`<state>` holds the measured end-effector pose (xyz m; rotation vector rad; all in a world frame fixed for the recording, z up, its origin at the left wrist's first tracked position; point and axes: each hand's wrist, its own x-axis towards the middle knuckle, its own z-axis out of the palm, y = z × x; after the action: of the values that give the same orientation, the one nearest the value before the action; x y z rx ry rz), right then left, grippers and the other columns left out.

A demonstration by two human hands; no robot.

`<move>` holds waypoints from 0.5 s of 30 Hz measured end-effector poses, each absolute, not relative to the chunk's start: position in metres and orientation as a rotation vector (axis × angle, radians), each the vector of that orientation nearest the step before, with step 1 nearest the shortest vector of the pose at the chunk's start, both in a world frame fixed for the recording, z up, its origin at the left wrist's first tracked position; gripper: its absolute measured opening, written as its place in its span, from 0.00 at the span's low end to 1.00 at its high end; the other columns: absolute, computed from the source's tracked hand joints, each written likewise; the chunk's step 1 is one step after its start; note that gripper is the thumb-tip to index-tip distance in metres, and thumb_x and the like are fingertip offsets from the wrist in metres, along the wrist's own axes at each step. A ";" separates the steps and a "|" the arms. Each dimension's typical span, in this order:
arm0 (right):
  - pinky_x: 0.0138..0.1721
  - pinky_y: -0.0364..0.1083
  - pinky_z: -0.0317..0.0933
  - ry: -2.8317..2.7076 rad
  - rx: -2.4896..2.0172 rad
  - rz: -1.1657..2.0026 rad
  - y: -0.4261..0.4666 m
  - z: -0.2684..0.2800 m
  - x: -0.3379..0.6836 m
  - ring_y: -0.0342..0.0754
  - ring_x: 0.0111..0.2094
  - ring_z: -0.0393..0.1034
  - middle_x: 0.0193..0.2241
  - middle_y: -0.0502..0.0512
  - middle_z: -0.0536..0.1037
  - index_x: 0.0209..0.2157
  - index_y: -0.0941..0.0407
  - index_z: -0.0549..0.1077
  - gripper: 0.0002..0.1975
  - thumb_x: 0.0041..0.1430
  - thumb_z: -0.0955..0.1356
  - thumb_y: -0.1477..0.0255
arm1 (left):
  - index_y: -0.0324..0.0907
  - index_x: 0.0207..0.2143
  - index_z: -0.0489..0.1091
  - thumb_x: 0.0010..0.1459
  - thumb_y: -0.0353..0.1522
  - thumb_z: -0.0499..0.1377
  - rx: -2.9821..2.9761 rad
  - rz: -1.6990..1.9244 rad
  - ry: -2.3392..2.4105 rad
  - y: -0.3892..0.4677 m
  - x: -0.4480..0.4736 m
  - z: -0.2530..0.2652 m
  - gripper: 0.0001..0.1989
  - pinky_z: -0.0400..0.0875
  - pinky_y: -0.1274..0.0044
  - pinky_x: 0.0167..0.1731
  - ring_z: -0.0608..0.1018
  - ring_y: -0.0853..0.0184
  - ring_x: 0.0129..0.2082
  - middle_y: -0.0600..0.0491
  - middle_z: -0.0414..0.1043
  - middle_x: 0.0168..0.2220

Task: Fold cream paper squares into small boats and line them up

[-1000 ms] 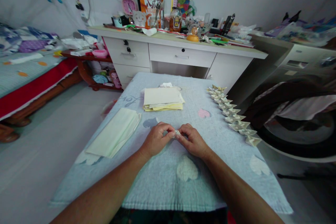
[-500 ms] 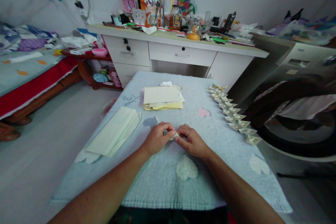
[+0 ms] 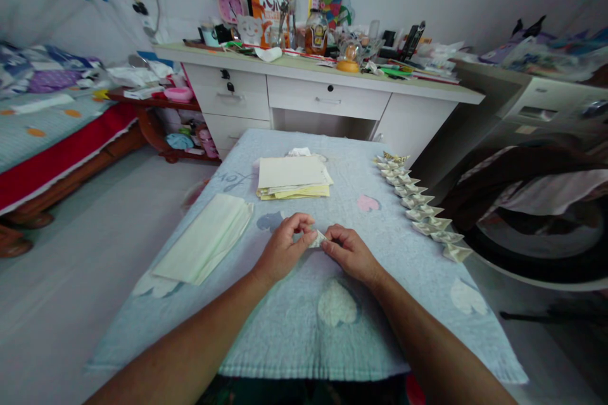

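Observation:
Between my two hands is a small folded piece of paper [image 3: 317, 240], pale with fine print, roughly triangular. My left hand [image 3: 289, 245] has its thumb at the paper's left side, with the index finger raised a little above it. The thumb and fingertips of my right hand [image 3: 350, 253] pinch the right corner. A row of folded paper boats [image 3: 425, 212] runs along the table's right side. Ahead of my hands lies a stack of paper sheets [image 3: 291, 174]. To the left, a pile of long pale sheets [image 3: 205, 239] rests at a slant.
A light blue cloth [image 3: 285, 342] with heart shapes covers the table. Behind it stands a white desk [image 3: 327, 101] crowded with a jar, a snack bag and small items. A front-loading washing machine [image 3: 527, 139] is at the right, a bed [image 3: 61, 139] at the left.
My left index finger has lifted away from its thumb, so more of the folded paper shows. My right hand keeps its pinch, shifted very slightly right.

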<state>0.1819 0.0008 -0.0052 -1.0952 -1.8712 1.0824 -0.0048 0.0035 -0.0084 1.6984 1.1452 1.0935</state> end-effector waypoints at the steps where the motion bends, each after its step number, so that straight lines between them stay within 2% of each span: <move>1: 0.29 0.42 0.53 -1.836 -1.116 1.109 0.001 -0.005 0.182 0.42 0.26 0.58 0.22 0.47 0.63 0.22 0.57 0.65 0.15 0.57 0.65 0.62 | 0.42 0.43 0.67 0.57 0.37 0.58 1.730 1.126 1.155 0.002 -0.005 -0.007 0.13 0.67 0.75 0.42 0.73 0.67 0.38 0.53 0.70 0.35; 5: 0.24 0.40 0.48 -1.709 -1.154 1.214 0.004 -0.006 0.183 0.40 0.23 0.52 0.19 0.45 0.58 0.20 0.56 0.62 0.16 0.55 0.65 0.62 | 0.43 0.44 0.67 0.52 0.31 0.61 1.978 1.098 1.089 -0.002 -0.005 -0.001 0.15 0.67 0.74 0.45 0.72 0.65 0.42 0.51 0.70 0.40; 8: 0.23 0.40 0.46 -1.666 -1.150 1.269 0.004 -0.006 0.183 0.39 0.21 0.49 0.18 0.44 0.56 0.20 0.56 0.61 0.17 0.54 0.65 0.60 | 0.44 0.44 0.70 0.52 0.27 0.60 2.104 1.064 1.056 -0.003 -0.005 -0.001 0.15 0.67 0.74 0.45 0.72 0.65 0.43 0.50 0.70 0.42; 11: 0.24 0.40 0.47 -1.665 -1.104 1.289 0.003 -0.004 0.183 0.39 0.22 0.50 0.19 0.44 0.56 0.21 0.56 0.62 0.17 0.54 0.66 0.59 | 0.44 0.44 0.71 0.54 0.26 0.58 2.087 1.074 1.082 -0.002 -0.004 -0.004 0.14 0.69 0.75 0.41 0.73 0.67 0.38 0.51 0.71 0.39; 15: 0.28 0.41 0.51 -1.693 -1.049 1.231 0.001 -0.002 0.181 0.41 0.25 0.55 0.22 0.46 0.62 0.26 0.57 0.66 0.16 0.52 0.69 0.59 | 0.43 0.41 0.72 0.53 0.28 0.60 1.926 1.096 1.108 0.000 -0.003 -0.007 0.11 0.69 0.78 0.37 0.74 0.70 0.33 0.52 0.72 0.37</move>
<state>0.1810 0.0005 -0.0021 -1.0493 -1.6927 1.2310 -0.0035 0.0003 -0.0074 1.9261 1.1084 1.0960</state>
